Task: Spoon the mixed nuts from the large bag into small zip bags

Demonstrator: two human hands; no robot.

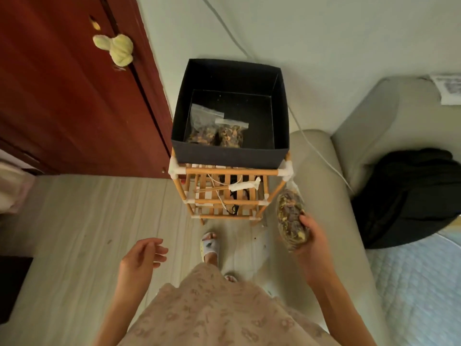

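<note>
Right grip [313, 239] curled round filled zip bag [291, 218]; left hand [144, 255] spread, idle. Risk: one-handed hold, bag may slip before reaching black box [229, 153].

Beige floral-print dress [224, 313], bare forearms, pale open-toed slippers [210, 247] with small decorations
</note>
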